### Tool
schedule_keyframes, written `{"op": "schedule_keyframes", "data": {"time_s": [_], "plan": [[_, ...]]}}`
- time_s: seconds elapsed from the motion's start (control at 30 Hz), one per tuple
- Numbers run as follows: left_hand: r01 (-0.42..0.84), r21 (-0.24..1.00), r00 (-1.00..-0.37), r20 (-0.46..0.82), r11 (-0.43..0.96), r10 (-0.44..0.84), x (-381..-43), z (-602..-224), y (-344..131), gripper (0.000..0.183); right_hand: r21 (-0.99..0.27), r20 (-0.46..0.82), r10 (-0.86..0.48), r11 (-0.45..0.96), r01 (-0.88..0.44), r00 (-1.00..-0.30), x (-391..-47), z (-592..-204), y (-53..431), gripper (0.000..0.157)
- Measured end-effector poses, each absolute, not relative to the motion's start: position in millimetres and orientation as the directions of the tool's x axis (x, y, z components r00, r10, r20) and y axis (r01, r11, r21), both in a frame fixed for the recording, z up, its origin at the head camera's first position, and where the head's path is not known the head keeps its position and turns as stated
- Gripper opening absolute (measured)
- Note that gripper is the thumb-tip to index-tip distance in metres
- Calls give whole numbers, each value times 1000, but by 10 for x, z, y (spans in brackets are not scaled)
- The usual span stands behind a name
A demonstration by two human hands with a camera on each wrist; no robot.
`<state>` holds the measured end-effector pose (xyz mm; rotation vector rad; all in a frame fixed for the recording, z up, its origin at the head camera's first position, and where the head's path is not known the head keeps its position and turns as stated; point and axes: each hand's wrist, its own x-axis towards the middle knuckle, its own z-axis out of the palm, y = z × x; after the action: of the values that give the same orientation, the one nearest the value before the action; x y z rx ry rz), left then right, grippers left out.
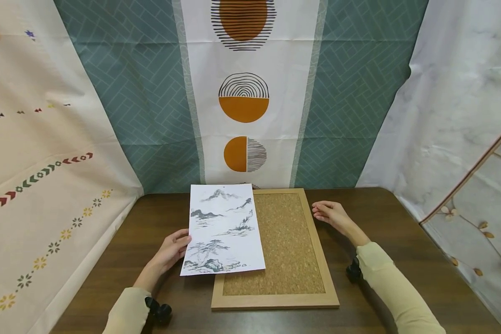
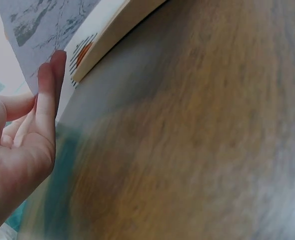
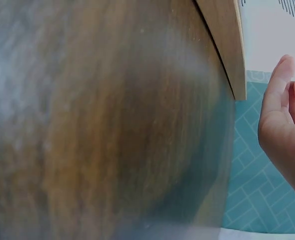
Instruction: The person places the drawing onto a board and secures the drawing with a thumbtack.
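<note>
A white sheet of paper (image 1: 223, 229) printed with an ink landscape of mountains and trees covers the left part of a wood-framed cork board (image 1: 290, 241). My left hand (image 1: 172, 250) pinches the sheet's left edge between thumb and fingers; in the left wrist view the paper (image 2: 47, 27) stands raised beside the board's frame (image 2: 122, 32). A small dark dot marks the sheet's top edge. Just right of the board, my right hand (image 1: 336, 217) is raised with thumb and fingertips together. A tiny reddish speck shows at these fingertips, too small to identify.
The board lies on a dark brown wooden table (image 1: 371, 208). Behind the table hangs a green and white patterned cloth (image 1: 250, 116). Pale cloths hang at the left and right. A black wrist camera (image 1: 160, 311) is on the left arm, another (image 1: 353, 270) on the right.
</note>
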<state>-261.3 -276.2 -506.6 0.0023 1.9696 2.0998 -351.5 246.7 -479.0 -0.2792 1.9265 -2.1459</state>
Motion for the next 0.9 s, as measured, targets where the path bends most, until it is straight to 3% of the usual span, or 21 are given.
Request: {"op": "schedule_keyframes", "data": {"time_s": [0.27,0.5,0.73,0.9], "plan": [[-170,985,-957,-156,-39,245,-2644,-5083,-2674,52,-996,-6,-294,-83,32,-956,-3533,-4782,2384,46],[-148,989,-947,-138,-12,290,-2667,-5055,-2587,53,-996,7,-302,-85,20,-953,-3546,-4750,2333,19],[-139,990,-938,-125,-22,323,-2687,-5045,-2523,53,-997,15,-306,-83,11,-952,-3569,-4720,2293,26],[-135,990,-922,-115,-29,370,-2688,-5037,-2469,52,-995,-10,-287,-94,39,-958,-3571,-4712,2265,16]]}}
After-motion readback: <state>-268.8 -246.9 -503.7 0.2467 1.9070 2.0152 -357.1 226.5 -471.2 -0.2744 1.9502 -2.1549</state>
